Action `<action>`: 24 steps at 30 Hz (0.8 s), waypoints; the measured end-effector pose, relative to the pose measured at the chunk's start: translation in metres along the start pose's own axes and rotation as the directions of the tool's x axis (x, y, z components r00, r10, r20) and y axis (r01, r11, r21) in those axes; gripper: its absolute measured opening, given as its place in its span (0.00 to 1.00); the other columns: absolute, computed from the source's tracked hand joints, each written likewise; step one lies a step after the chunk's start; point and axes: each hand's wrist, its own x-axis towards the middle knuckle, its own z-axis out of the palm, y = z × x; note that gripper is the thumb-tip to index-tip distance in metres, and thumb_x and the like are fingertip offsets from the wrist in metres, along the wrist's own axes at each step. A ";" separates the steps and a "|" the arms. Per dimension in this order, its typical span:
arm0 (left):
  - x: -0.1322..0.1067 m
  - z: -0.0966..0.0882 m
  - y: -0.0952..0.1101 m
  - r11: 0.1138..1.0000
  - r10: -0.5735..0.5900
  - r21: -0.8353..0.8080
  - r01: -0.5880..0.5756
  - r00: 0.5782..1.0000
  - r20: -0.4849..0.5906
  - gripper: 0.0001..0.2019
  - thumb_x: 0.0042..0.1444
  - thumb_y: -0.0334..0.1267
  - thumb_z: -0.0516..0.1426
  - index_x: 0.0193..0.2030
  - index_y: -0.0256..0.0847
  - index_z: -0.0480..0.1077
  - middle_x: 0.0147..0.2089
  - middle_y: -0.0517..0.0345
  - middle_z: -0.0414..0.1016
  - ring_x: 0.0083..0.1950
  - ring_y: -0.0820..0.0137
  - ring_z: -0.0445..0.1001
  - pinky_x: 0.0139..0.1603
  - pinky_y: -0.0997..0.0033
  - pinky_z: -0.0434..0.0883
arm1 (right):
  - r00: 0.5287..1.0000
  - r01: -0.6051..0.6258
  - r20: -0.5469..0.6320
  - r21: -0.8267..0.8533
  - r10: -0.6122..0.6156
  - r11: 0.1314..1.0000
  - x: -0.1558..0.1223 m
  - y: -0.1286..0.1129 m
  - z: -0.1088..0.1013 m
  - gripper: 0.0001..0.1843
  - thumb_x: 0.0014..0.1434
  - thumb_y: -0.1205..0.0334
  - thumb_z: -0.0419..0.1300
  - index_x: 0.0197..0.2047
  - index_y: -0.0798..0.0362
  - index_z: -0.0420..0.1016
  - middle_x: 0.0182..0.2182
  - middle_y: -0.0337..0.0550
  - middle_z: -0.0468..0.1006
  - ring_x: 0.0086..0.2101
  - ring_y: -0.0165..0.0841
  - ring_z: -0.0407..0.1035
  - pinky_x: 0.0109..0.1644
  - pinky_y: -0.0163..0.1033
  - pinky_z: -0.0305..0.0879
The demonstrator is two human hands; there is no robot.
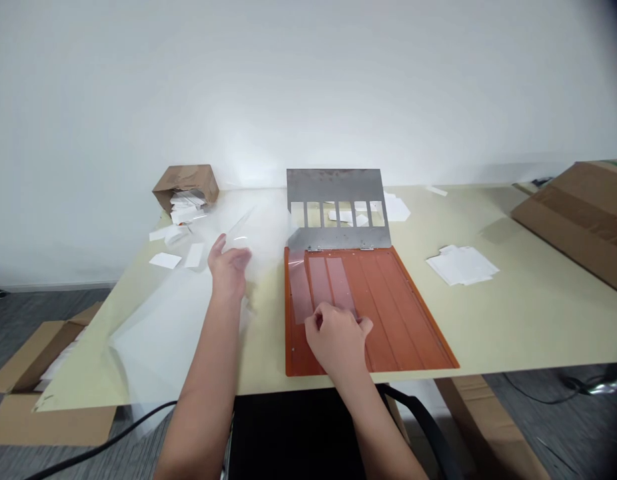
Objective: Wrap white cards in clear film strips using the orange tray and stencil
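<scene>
- Clear narrow plastic strips (340,279) are laid side by side on the left part of an orange-red, grooved rectangular board (408,320), running lengthwise along its grooves.
- A grey metal plate with a row of rectangular windows (333,187) is joined by hinges to the board's far edge and is held raised; the grooved surface is left uncovered.
- The right hand (336,333) is set over the near ends of the strips, its fingers curled inward; whether a strip is pinched or only pressed cannot be told.
- The left hand (229,267) is raised over the pale yellow table (538,320), left of the board, with thumb and fingers bent; clear film is seen by the fingertips, but a firm grasp cannot be confirmed.
- Beneath the left forearm, a large translucent sheet (158,340) is spread; farther off, white paper slips (186,207) are held in a small brown cardboard box (188,175).
- The step in hand is judged to be the placing of strips along the grooves; straight edges and a light, steady touch would be called for.
</scene>
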 end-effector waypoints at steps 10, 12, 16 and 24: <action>0.005 -0.010 0.009 0.988 -0.090 -0.120 0.097 0.994 0.059 0.12 0.32 0.23 0.56 0.24 0.39 0.59 0.25 0.65 0.63 0.27 0.79 0.69 0.32 0.78 0.71 | 0.990 0.106 -0.086 -0.032 -0.108 0.994 -0.010 0.009 0.013 0.09 0.59 0.66 0.54 0.41 0.51 0.74 0.35 0.43 0.77 0.37 0.36 0.67 0.44 0.46 0.44; 0.006 -0.010 0.009 0.985 -0.099 -0.137 0.107 0.993 0.062 0.11 0.32 0.23 0.56 0.24 0.39 0.60 0.25 0.66 0.63 0.27 0.80 0.69 0.33 0.79 0.72 | 0.986 0.140 -0.087 -0.038 -0.143 0.989 -0.009 0.009 0.014 0.12 0.62 0.63 0.54 0.46 0.47 0.75 0.40 0.45 0.77 0.39 0.38 0.67 0.46 0.47 0.45; -0.001 -0.003 0.002 0.982 -0.111 -0.146 0.124 0.990 0.090 0.15 0.31 0.22 0.56 0.29 0.40 0.64 0.27 0.66 0.68 0.28 0.79 0.70 0.33 0.77 0.71 | 0.985 0.156 -0.069 -0.046 -0.159 0.987 -0.009 0.011 0.018 0.13 0.65 0.59 0.54 0.49 0.44 0.77 0.42 0.47 0.77 0.42 0.41 0.67 0.48 0.49 0.46; -0.042 0.012 -0.029 0.983 -0.153 -0.059 0.176 0.946 0.286 0.27 0.30 0.24 0.63 0.44 0.40 0.72 0.31 0.63 0.75 0.28 0.74 0.74 0.38 0.68 0.71 | 0.977 0.194 -0.077 -0.072 -0.199 0.978 -0.013 0.020 0.024 0.13 0.65 0.57 0.55 0.49 0.44 0.78 0.42 0.47 0.79 0.42 0.43 0.69 0.48 0.51 0.47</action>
